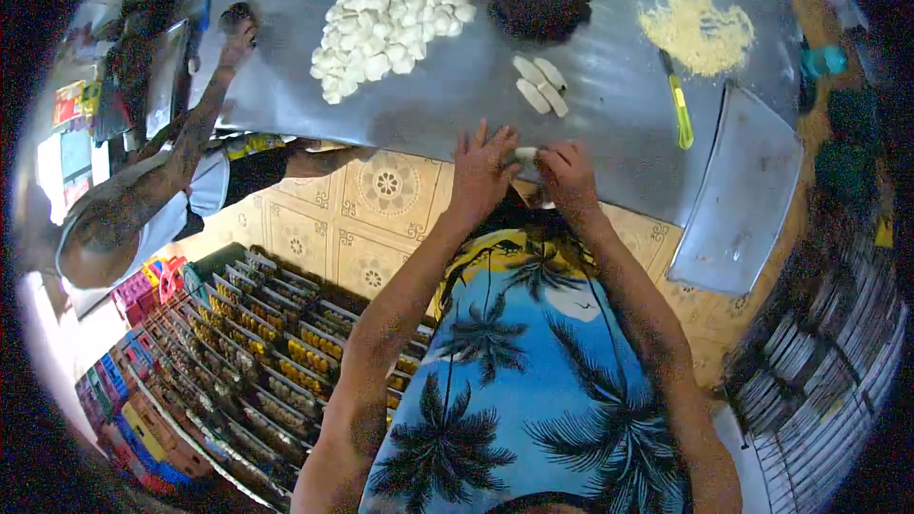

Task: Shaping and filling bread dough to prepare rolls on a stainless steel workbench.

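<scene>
Because the left hand point(481, 174) and right hand point(568, 174) pinched one small white dough piece point(526, 154) together right over the near edge of the metal bench point(609, 124), a slackened grip risked dropping it onto the tiled floor point(371, 209); soft dough also risked tearing.

The bench point(590, 143) is lying at twelve o'clock from the person. Both hands are meeting at its near edge, the left hand point(481, 171) just beside the right hand point(569, 174), with a dough piece point(526, 154) between them. Three shaped pieces point(540, 86) are lying behind them, the dough heap point(390, 9) at eleven o'clock, the knife point(680, 105) at two o'clock.
</scene>
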Action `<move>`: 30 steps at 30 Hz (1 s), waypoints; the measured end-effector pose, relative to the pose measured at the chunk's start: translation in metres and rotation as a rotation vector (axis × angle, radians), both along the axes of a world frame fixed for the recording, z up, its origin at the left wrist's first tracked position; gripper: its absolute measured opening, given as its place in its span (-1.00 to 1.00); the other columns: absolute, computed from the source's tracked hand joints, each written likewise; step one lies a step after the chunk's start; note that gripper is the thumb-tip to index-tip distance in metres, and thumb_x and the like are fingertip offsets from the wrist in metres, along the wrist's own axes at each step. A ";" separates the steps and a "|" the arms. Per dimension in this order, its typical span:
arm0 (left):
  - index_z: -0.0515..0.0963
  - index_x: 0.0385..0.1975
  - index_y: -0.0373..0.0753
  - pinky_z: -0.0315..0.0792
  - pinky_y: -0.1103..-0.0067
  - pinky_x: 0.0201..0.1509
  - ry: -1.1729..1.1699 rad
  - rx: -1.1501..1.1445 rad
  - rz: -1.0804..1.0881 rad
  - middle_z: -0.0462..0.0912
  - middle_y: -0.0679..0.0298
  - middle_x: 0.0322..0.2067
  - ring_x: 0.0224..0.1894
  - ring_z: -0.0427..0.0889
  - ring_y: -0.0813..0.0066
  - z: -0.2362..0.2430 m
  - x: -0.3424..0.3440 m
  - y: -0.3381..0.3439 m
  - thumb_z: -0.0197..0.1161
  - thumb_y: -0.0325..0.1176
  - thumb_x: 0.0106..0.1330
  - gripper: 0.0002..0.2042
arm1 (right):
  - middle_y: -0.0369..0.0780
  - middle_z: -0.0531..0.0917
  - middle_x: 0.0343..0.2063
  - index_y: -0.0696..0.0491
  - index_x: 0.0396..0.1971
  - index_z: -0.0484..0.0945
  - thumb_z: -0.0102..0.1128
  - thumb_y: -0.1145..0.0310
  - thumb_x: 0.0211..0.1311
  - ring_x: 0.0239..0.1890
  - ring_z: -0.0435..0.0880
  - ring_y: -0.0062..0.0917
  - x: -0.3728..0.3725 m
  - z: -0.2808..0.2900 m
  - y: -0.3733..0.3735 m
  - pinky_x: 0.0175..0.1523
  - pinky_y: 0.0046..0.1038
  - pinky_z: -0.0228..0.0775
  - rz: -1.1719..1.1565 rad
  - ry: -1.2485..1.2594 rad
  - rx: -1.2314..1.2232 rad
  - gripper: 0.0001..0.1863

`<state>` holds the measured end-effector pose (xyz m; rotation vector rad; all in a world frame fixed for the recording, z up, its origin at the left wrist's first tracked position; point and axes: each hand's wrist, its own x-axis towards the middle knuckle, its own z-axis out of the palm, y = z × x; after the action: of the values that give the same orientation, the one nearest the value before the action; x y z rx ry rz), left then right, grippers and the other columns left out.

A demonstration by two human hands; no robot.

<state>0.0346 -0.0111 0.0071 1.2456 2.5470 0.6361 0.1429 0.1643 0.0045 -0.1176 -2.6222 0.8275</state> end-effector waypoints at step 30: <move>0.53 0.13 -0.25 0.61 0.53 -0.14 -0.594 0.432 0.288 0.68 0.20 -0.07 -0.16 0.66 0.52 0.023 -0.179 -0.013 0.42 -0.42 0.32 -0.61 | -0.10 0.67 -0.15 0.09 0.07 0.66 0.38 0.49 0.20 -0.06 0.66 -0.16 -0.139 -0.003 0.168 0.06 -0.24 0.54 -0.375 0.040 0.060 -0.61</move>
<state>-0.1440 -0.0239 0.0299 0.6371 2.1442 1.4325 0.0039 0.3323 0.0014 -0.5511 -2.4724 0.6121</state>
